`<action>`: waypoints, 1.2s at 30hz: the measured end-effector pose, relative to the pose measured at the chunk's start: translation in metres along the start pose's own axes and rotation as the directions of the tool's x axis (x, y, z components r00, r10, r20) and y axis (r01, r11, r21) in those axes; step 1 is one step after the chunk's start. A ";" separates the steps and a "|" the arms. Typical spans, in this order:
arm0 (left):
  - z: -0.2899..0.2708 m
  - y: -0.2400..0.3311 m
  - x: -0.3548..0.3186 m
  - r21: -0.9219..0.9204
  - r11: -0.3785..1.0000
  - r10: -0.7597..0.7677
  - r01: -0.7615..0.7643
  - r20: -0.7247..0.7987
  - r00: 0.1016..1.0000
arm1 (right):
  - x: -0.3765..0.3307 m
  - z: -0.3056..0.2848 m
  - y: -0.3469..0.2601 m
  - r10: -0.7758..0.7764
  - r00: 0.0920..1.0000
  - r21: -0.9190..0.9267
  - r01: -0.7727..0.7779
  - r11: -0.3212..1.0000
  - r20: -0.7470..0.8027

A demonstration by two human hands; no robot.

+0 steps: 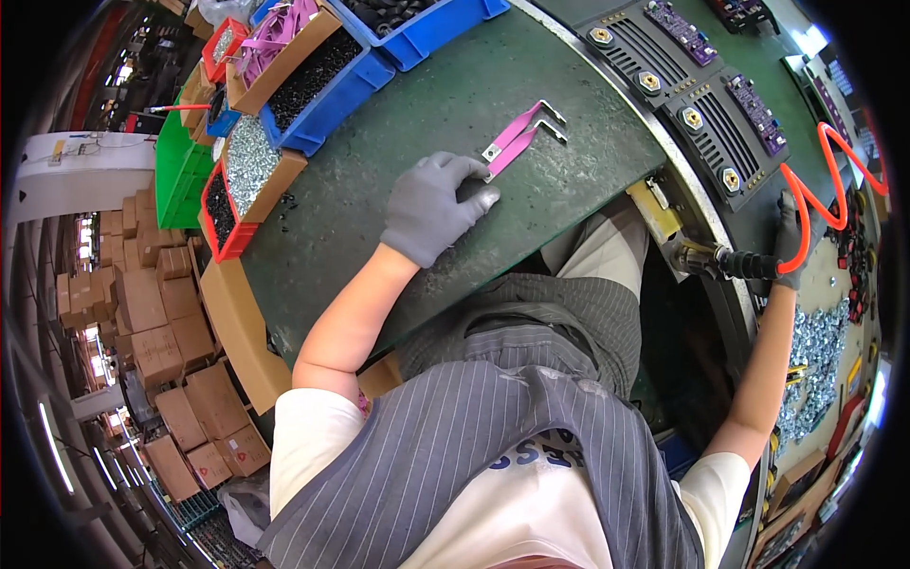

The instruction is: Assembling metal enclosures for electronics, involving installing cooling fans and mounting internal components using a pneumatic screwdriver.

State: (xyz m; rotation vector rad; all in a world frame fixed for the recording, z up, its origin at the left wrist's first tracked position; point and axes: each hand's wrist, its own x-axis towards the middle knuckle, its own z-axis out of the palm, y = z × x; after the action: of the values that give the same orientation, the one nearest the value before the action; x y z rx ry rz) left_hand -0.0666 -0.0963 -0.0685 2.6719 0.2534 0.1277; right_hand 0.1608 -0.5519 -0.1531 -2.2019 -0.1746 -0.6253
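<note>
My left hand (434,211), in a grey glove, rests on the green bench top. Its index fingertip is at the near end of two pink-sleeved metal strips (517,140) with bare bent ends, and the thumb stands apart from them. Over at the right, my right hand (794,232), gloved too, is beside the black end of a power screwdriver (749,265), where an orange coiled hose (813,213) meets it. The hose and tool partly cover that hand, so its grip cannot be made out.
Blue bins (327,90) of black parts and a box of silvery screws (251,161) stand at the far left. Beyond the curved metal rail (621,76) lie black housings (697,123) with brass nuts and purple circuit boards. Silvery hardware (815,365) is heaped at the right.
</note>
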 end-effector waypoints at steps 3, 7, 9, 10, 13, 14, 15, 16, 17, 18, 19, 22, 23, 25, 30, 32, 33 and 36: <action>0.001 0.002 0.007 0.094 0.991 0.106 -0.096 -0.112 0.988 | 0.002 -0.003 -0.001 -0.001 1.000 0.102 -0.001 0.995 0.024; -0.007 -0.012 0.032 0.099 0.983 0.171 -0.155 -0.186 0.967 | 0.003 -0.012 -0.008 0.151 0.986 0.280 -0.166 0.945 0.074; -0.006 -0.016 0.047 0.112 0.958 0.272 -0.263 -0.083 0.959 | 0.002 -0.019 0.003 0.284 0.945 0.347 -0.325 0.880 0.163; -0.005 -0.016 0.050 0.111 0.958 0.273 -0.263 -0.088 0.958 | 0.001 -0.015 0.006 0.280 0.946 0.348 -0.320 0.881 0.162; 0.002 -0.012 0.063 0.216 0.866 0.456 -0.451 0.032 0.890 | 0.002 -0.014 0.008 0.231 0.966 0.347 -0.258 0.902 0.116; 0.001 -0.013 0.066 0.266 0.867 0.427 -0.422 0.040 0.903 | 0.000 -0.015 0.013 0.193 0.976 0.352 -0.216 0.911 0.099; 0.000 -0.014 0.070 0.318 0.864 0.397 -0.389 0.043 0.917 | 0.000 -0.015 0.004 0.265 0.958 0.394 -0.285 0.874 0.105; 0.001 -0.015 0.073 0.309 0.864 0.408 -0.398 0.034 0.912 | 0.001 -0.015 -0.003 0.335 0.935 0.436 -0.350 0.829 0.115; 0.002 -0.017 0.074 0.302 0.873 0.390 -0.384 0.042 0.920 | 0.001 -0.020 0.011 0.345 0.929 0.417 -0.370 0.831 0.136; 0.002 -0.020 0.073 0.303 0.882 0.363 -0.360 0.048 0.931 | 0.003 -0.017 -0.016 0.451 0.869 0.528 -0.487 0.696 0.206; 0.003 -0.018 0.072 0.290 0.895 0.336 -0.338 0.058 0.940 | 0.003 -0.017 -0.023 0.418 0.874 0.529 -0.483 0.698 0.247; 0.006 -0.002 0.074 0.323 0.912 0.248 -0.253 0.056 0.967 | 0.008 -0.015 -0.036 0.313 0.897 0.562 -0.439 0.701 0.312; 0.006 0.001 0.077 0.324 0.912 0.247 -0.251 0.052 0.968 | 0.009 -0.012 -0.052 0.310 0.905 0.516 -0.422 0.745 0.291; 0.005 0.002 0.084 0.329 0.930 0.135 -0.163 0.107 0.985 | 0.011 -0.002 -0.082 0.303 0.911 0.474 -0.405 0.782 0.278; 0.010 -0.013 0.103 0.354 0.932 0.117 -0.074 -0.099 0.988 | 0.011 0.025 -0.086 0.245 0.908 0.460 -0.388 0.799 0.340; 0.005 -0.015 0.100 0.212 0.977 0.042 -0.021 -0.095 0.995 | 0.009 0.026 -0.086 0.267 0.896 0.468 -0.417 0.779 0.354; 0.002 -0.012 0.096 0.214 0.977 0.041 -0.019 -0.095 0.995 | 0.010 0.022 -0.080 0.224 0.914 0.451 -0.366 0.814 0.337; -0.003 0.000 0.075 0.103 0.988 0.117 -0.117 0.004 0.993 | 0.006 0.017 -0.084 0.241 0.909 0.474 -0.387 0.791 0.340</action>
State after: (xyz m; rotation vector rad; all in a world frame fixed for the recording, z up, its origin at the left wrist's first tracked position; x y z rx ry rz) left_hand 0.0067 -0.0796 -0.0620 2.7899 0.1062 0.1584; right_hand 0.1445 -0.4847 -0.1015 -1.6995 -0.0934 -0.0669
